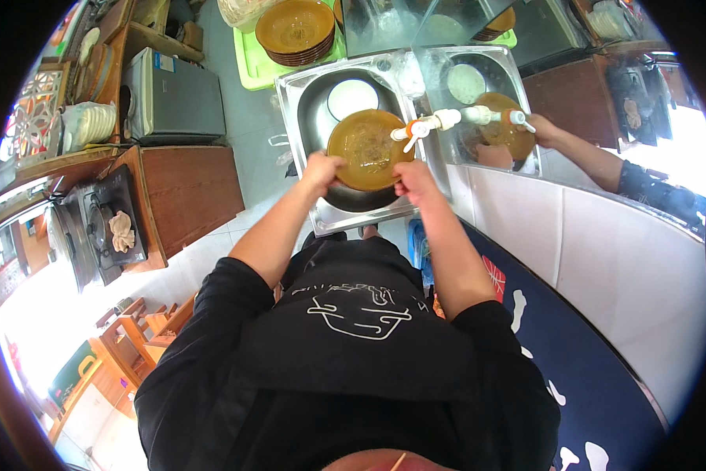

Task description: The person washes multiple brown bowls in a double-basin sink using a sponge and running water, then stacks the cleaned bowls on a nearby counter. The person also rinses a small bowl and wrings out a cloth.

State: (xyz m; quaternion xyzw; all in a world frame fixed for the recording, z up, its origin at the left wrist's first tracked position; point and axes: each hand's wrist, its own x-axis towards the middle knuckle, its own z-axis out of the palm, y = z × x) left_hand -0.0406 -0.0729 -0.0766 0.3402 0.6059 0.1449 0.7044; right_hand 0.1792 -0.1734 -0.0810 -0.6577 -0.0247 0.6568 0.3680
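Note:
A brown bowl is held over the stainless steel sink, below the white plastic tap. My left hand grips its left rim, and my right hand grips the rim at the lower right. Wet shine shows inside the bowl; whether water is running cannot be made out. Behind it in the basin lies a round whitish dish or lid, partly covered by the bowl.
Beyond the sink, a stack of brown bowls stands on a green plastic tray. A mirror-like panel on the right reflects the sink and my arm. At left are a grey cabinet-like appliance and a black cooktop with a crumpled cloth.

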